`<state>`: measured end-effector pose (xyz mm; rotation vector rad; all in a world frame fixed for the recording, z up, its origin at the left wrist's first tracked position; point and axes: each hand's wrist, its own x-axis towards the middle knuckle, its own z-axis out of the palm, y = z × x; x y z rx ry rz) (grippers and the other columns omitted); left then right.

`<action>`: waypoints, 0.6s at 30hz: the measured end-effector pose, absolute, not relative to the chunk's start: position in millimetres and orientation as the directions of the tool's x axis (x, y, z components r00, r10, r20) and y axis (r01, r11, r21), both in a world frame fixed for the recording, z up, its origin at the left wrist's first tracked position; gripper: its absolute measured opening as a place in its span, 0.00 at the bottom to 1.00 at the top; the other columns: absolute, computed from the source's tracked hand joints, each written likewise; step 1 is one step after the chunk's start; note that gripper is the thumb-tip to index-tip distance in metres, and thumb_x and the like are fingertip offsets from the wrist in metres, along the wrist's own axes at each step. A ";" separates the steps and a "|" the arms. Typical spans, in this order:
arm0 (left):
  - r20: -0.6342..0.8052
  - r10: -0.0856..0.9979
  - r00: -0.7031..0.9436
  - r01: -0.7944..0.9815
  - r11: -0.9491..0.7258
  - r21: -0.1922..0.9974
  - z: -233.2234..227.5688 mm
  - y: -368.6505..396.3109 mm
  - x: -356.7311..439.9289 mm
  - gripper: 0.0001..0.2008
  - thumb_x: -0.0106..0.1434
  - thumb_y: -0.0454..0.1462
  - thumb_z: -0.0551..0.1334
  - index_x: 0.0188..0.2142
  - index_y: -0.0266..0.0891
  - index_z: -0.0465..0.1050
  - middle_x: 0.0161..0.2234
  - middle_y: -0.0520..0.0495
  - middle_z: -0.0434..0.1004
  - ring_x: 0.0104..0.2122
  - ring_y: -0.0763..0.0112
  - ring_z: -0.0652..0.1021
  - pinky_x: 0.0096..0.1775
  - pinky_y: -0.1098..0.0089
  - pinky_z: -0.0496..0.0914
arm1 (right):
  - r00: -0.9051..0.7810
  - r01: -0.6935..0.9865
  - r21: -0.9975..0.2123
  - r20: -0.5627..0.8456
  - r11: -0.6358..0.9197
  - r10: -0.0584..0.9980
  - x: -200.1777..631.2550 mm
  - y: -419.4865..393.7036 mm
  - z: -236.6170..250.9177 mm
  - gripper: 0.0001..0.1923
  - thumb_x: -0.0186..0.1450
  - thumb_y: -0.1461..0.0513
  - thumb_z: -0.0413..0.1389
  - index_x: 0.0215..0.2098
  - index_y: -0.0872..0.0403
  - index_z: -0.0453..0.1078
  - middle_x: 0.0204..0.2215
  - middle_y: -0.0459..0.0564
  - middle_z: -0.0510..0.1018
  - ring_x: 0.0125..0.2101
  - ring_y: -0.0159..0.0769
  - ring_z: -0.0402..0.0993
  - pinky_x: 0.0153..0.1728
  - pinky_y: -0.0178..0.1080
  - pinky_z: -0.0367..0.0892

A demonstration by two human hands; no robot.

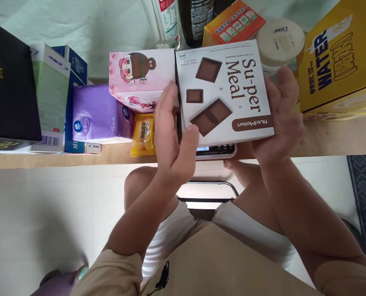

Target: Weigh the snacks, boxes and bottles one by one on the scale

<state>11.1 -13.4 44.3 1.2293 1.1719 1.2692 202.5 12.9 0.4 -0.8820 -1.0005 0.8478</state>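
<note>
A white meal shake box [218, 119] with chocolate pieces printed on its face is between my two hands, turned sideways. My left hand [174, 152] is at its left side, the thumb by the lower left corner and the fingers along the edge. Against the right side rests my right hand [281, 125], its fingers partly behind the box. Under the lower edge shows a digital scale [216, 152], mostly covered. A pink box [141, 74] with a cartoon girl stands just left of the white one, close to my left fingertips.
Left on the wooden table [115, 160] are a purple tissue pack [98, 115], a yellow wrapped bar [143, 135], blue and green cartons [52, 98] and a black box [10, 86]. Behind and right stand bottles [195, 20], an orange box [234, 22], a Dove jar [280, 41] and a yellow carton [340, 61].
</note>
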 end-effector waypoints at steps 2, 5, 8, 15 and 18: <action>0.250 0.967 -0.056 0.061 -0.246 0.967 38.3 -11.9 4.2 0.25 0.71 0.56 0.60 0.64 0.56 0.65 0.71 0.57 0.62 0.77 0.54 0.57 0.79 0.54 0.53 | 0.304 -0.153 -0.879 0.394 0.452 0.868 211.0 12.6 0.4 0.32 0.65 0.37 0.52 0.60 0.41 0.72 0.62 0.45 0.79 0.69 0.45 0.71 0.79 0.59 0.57; 0.348 0.935 -0.062 0.169 -0.334 0.927 28.8 -5.4 -9.9 0.32 0.66 0.63 0.62 0.61 0.52 0.66 0.68 0.53 0.63 0.78 0.47 0.54 0.79 0.51 0.50 | 0.283 -0.106 -0.865 0.447 0.491 0.849 223.3 13.0 -0.1 0.27 0.68 0.40 0.52 0.60 0.36 0.75 0.60 0.39 0.80 0.68 0.40 0.73 0.79 0.54 0.55; 0.341 0.940 0.029 0.246 -0.337 0.909 23.8 3.5 -23.2 0.34 0.60 0.62 0.67 0.59 0.51 0.68 0.66 0.47 0.65 0.79 0.45 0.49 0.80 0.49 0.46 | 0.307 -0.091 -0.881 0.419 0.465 0.854 226.5 15.2 -1.4 0.28 0.66 0.38 0.52 0.58 0.38 0.76 0.57 0.41 0.81 0.66 0.43 0.76 0.78 0.56 0.57; 0.386 0.911 0.147 0.273 -0.412 0.869 17.1 14.5 -34.7 0.36 0.51 0.53 0.76 0.57 0.49 0.72 0.63 0.46 0.70 0.75 0.44 0.56 0.80 0.50 0.48 | 0.274 -0.151 -0.855 0.445 0.496 0.852 208.9 17.6 -2.1 0.27 0.70 0.40 0.48 0.57 0.43 0.72 0.57 0.45 0.80 0.65 0.43 0.76 0.74 0.59 0.64; 0.243 0.962 0.121 0.263 -0.267 0.927 13.9 13.2 -35.9 0.34 0.53 0.56 0.75 0.55 0.49 0.72 0.68 0.48 0.66 0.78 0.42 0.47 0.80 0.48 0.48 | 0.287 -0.113 -0.883 0.410 0.456 0.866 208.1 17.6 -0.3 0.27 0.68 0.39 0.49 0.55 0.42 0.73 0.55 0.46 0.80 0.61 0.43 0.77 0.71 0.57 0.68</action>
